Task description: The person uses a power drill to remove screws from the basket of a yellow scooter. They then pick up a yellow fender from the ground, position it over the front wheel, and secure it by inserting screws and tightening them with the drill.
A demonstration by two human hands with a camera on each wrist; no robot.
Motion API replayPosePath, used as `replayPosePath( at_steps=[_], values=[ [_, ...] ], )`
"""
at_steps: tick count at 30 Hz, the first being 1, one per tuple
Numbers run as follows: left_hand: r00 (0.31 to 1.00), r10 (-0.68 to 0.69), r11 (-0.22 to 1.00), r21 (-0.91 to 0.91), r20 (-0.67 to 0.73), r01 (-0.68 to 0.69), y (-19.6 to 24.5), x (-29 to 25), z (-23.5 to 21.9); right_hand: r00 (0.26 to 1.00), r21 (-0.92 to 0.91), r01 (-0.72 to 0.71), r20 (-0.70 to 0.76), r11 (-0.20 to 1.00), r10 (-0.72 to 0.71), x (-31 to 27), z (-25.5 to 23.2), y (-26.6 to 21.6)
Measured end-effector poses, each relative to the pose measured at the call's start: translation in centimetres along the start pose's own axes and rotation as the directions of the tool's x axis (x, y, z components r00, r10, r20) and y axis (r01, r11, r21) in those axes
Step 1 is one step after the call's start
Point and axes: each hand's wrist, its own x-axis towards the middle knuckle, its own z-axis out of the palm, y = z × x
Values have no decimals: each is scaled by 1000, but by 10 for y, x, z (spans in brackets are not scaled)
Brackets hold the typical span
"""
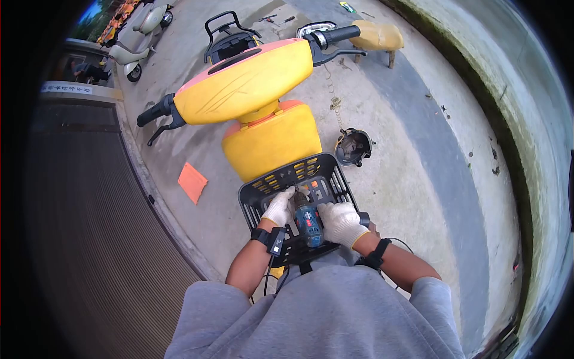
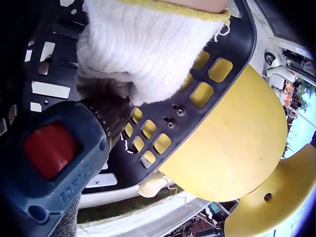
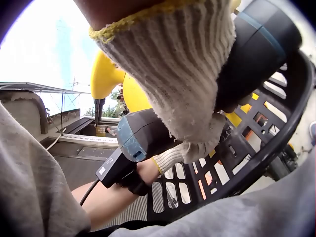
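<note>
Drill (image 1: 309, 226) at the black basket's (image 2: 242, 44) opening. Head view, from drill: right hand (image 1: 342, 222) at 3 o'clock, fingers grasping it; left hand (image 1: 279, 209) at 10, finger grip cannot be told; helmet (image 1: 354, 147) at 1.

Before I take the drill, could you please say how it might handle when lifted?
The drill is probably heavy for its size, given its bulky black base. Its hard-looking casing should stay stiff, though that offset base may make it tip.
</note>
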Motion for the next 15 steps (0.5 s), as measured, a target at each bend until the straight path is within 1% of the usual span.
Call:
replayPosePath(
  at_steps=[1, 3, 6, 9, 11, 15],
  values=[
    [1000, -2, 1000, 0, -2, 2, -1, 4, -4, 1000, -1, -6, 0, 1000, 6, 3, 3, 0],
    [998, -54, 998, -19, -28, 54, 0, 8, -9, 1000, -7, -16, 12, 1000, 16, 9, 5, -2],
    [998, -48, 999, 11, -51, 48, 1, 10, -9, 998, -7, -41, 48, 999, 41, 13, 7, -4],
    [999, -39, 999, 15, -14, 39, 1, 9, -10, 999, 12, -36, 41, 999, 35, 16, 10, -4],
    [999, -42, 999, 22, -5, 42, 4, 10, -13, 998, -38, -2, 58, 999, 4, 18, 12, -5],
    [999, -49, 999, 19, 16, 49, 6, 11, -17, 999, -32, -7, 44, 999, 9, 17, 21, -6]
  ],
)
